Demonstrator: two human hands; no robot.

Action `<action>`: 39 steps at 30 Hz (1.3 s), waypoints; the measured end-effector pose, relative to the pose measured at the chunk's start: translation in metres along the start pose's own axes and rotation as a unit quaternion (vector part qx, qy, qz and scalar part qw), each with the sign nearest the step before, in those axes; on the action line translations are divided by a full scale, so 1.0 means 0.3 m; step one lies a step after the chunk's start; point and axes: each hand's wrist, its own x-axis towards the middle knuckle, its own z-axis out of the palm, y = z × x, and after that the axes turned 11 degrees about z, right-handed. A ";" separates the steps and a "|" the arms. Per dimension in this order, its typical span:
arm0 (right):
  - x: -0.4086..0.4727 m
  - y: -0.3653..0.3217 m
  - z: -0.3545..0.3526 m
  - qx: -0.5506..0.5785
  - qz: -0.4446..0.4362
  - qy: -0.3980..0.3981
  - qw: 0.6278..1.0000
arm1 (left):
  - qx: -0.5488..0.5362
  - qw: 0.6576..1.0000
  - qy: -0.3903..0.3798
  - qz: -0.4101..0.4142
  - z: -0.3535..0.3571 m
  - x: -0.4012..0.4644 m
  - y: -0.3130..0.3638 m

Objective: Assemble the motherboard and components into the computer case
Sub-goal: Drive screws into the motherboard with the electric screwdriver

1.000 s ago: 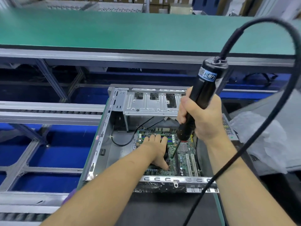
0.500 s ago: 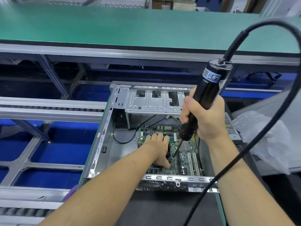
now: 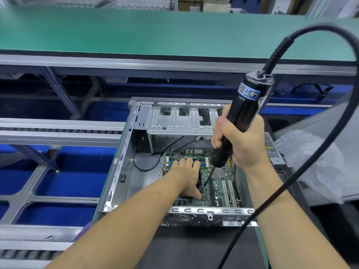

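Head view: right hand point(image 3: 240, 140) fingers grasp blue-labelled electric screwdriver point(image 3: 236, 121); left hand point(image 3: 186, 175) fingers flat on motherboard point(image 3: 219, 183).

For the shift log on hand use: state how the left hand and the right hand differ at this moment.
The left hand lies low inside the computer case, fingers fairly straight, resting on the motherboard; the right hand is raised above it, fingers curled round the electric screwdriver. The left grips no tool; the right holds the screwdriver tilted, bit down beside the left thumb. Both are bare and work over the same board.
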 end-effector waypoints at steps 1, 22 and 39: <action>-0.009 -0.002 0.006 0.000 0.001 -0.007 1.000 | 0.001 1.000 0.001 0.000 -0.001 -0.001 0.000; -0.059 0.013 0.061 -0.048 -0.005 -0.103 0.994 | 0.027 1.000 -0.006 -0.010 0.017 0.014 0.008; -0.044 0.027 0.022 -0.029 0.008 -0.061 0.998 | 0.039 0.999 -0.011 -0.025 0.024 0.021 0.020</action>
